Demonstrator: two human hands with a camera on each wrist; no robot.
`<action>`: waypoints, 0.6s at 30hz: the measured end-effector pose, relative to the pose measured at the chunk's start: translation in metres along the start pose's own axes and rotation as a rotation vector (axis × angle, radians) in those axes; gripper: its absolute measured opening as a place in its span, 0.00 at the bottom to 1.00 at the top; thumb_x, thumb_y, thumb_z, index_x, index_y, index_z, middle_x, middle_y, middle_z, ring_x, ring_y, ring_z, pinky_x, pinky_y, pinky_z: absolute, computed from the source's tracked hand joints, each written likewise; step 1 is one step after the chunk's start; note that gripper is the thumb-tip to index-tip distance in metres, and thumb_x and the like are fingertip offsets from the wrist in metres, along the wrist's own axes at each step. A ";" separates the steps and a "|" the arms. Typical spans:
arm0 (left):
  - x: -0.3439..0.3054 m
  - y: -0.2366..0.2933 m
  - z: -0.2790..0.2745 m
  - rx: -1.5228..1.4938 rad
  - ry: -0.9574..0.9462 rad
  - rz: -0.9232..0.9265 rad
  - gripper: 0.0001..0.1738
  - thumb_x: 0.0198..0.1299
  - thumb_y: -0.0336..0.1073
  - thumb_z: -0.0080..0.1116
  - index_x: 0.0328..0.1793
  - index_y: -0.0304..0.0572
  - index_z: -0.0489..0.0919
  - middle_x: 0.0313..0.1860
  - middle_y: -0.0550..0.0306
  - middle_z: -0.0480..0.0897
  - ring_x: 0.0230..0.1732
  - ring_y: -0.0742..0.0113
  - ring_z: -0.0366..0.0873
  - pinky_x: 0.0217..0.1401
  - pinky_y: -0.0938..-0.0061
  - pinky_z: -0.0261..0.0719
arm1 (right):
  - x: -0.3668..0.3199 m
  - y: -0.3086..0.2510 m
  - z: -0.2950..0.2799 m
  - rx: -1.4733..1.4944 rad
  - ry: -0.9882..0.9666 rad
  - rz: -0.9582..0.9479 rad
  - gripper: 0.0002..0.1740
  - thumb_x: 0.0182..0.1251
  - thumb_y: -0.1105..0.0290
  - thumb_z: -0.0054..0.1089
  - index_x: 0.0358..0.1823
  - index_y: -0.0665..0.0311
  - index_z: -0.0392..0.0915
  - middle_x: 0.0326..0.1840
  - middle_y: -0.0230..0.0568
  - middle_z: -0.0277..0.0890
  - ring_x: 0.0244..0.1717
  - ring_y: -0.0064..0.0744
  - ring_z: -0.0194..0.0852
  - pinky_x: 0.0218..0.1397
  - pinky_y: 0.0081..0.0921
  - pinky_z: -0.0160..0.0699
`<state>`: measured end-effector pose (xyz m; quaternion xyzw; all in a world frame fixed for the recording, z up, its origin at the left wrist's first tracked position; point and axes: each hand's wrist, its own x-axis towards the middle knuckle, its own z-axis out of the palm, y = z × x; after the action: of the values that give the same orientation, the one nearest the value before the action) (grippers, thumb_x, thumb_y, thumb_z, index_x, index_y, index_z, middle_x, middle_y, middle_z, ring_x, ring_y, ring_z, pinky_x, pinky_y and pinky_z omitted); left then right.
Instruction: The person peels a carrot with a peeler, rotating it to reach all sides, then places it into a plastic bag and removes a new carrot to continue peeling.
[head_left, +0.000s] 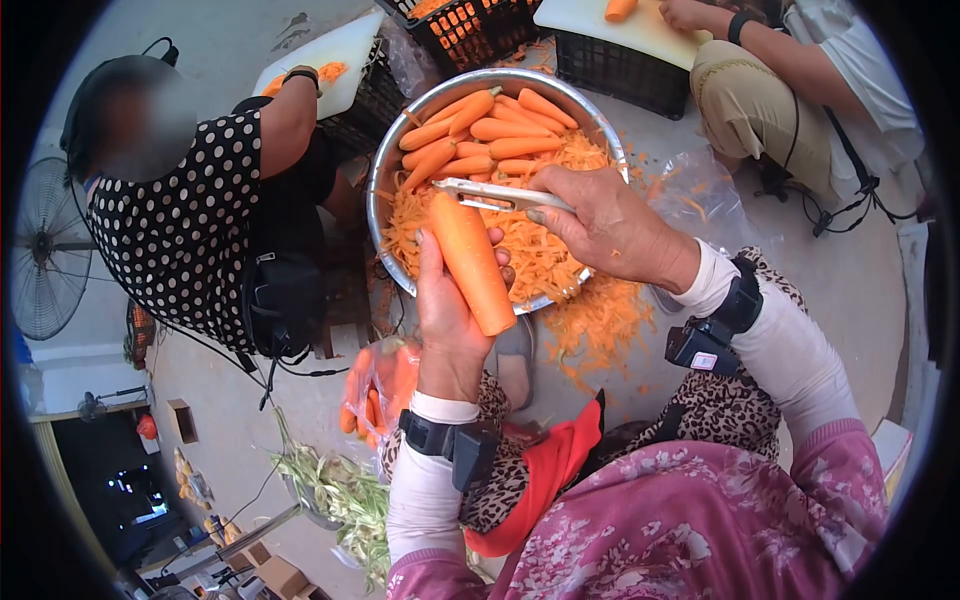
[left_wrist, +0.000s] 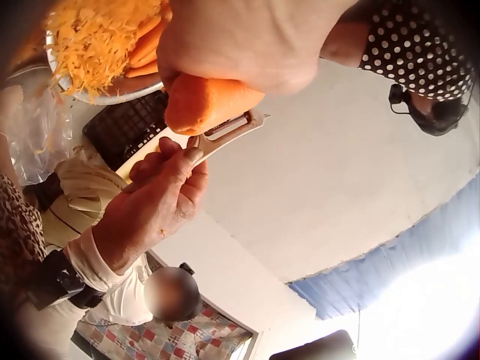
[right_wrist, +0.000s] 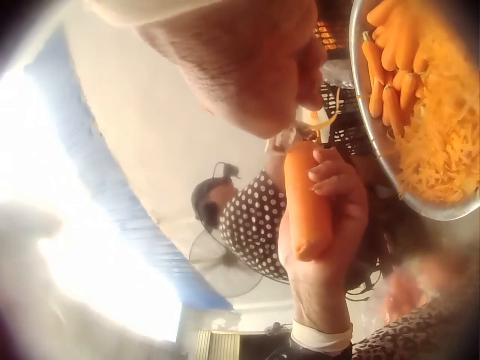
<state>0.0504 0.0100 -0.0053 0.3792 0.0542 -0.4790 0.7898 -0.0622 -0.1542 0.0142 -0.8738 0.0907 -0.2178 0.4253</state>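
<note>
My left hand (head_left: 448,310) holds a thick orange carrot (head_left: 470,262) from below, fingers wrapped round its side. The carrot slants over the near rim of a large metal basin (head_left: 385,255). Between the thumb and fingers of my right hand (head_left: 618,225) is a pale-handled peeler (head_left: 515,193), its head right at the carrot's far end. In the left wrist view, the slotted blade of the peeler (left_wrist: 229,131) shows beside the carrot (left_wrist: 214,103). A thin strip of peel (right_wrist: 326,120) hangs near the carrot's upper end in the right wrist view.
Whole carrots (head_left: 490,130) and a heap of peelings (head_left: 535,255) fill the basin; more peelings (head_left: 600,325) lie on the floor. A bag of carrots (head_left: 375,395) stands at lower left. Two people sit opposite, working at white boards (head_left: 335,60) on black crates (head_left: 620,75).
</note>
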 end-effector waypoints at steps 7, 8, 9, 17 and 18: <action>-0.002 0.001 0.005 -0.046 0.029 -0.024 0.35 0.67 0.67 0.31 0.52 0.42 0.71 0.38 0.50 0.78 0.32 0.61 0.76 0.32 0.70 0.77 | -0.010 -0.013 0.003 0.059 -0.164 -0.133 0.08 0.60 0.70 0.56 0.36 0.66 0.69 0.27 0.51 0.72 0.32 0.58 0.73 0.35 0.47 0.70; -0.003 0.002 0.009 -0.050 0.075 -0.035 0.36 0.66 0.69 0.33 0.51 0.42 0.72 0.36 0.50 0.78 0.31 0.60 0.76 0.31 0.70 0.77 | -0.012 -0.014 0.003 0.060 -0.163 -0.132 0.08 0.60 0.70 0.56 0.36 0.66 0.69 0.27 0.51 0.72 0.32 0.58 0.73 0.35 0.47 0.70; -0.005 0.003 0.015 -0.054 0.171 -0.035 0.36 0.64 0.70 0.35 0.49 0.42 0.72 0.34 0.51 0.78 0.30 0.59 0.77 0.31 0.70 0.77 | -0.013 -0.016 0.003 0.084 -0.187 -0.147 0.08 0.61 0.70 0.55 0.36 0.65 0.68 0.27 0.50 0.72 0.32 0.57 0.73 0.35 0.48 0.70; 0.000 -0.001 -0.003 -0.158 -0.157 -0.149 0.33 0.66 0.65 0.40 0.52 0.39 0.71 0.37 0.51 0.75 0.30 0.65 0.70 0.30 0.75 0.73 | 0.001 0.000 0.007 -0.119 -0.039 -0.198 0.09 0.62 0.68 0.55 0.37 0.65 0.69 0.29 0.49 0.74 0.34 0.56 0.75 0.36 0.48 0.71; -0.001 -0.002 0.000 -0.138 -0.194 -0.170 0.33 0.66 0.65 0.41 0.52 0.38 0.71 0.37 0.52 0.74 0.29 0.65 0.68 0.28 0.75 0.71 | 0.007 0.007 0.006 -0.148 0.013 -0.189 0.08 0.62 0.68 0.55 0.36 0.65 0.70 0.29 0.50 0.75 0.35 0.56 0.75 0.36 0.48 0.72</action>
<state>0.0486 0.0099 -0.0056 0.2699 0.0421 -0.5736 0.7722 -0.0530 -0.1563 0.0077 -0.9061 0.0267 -0.2552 0.3365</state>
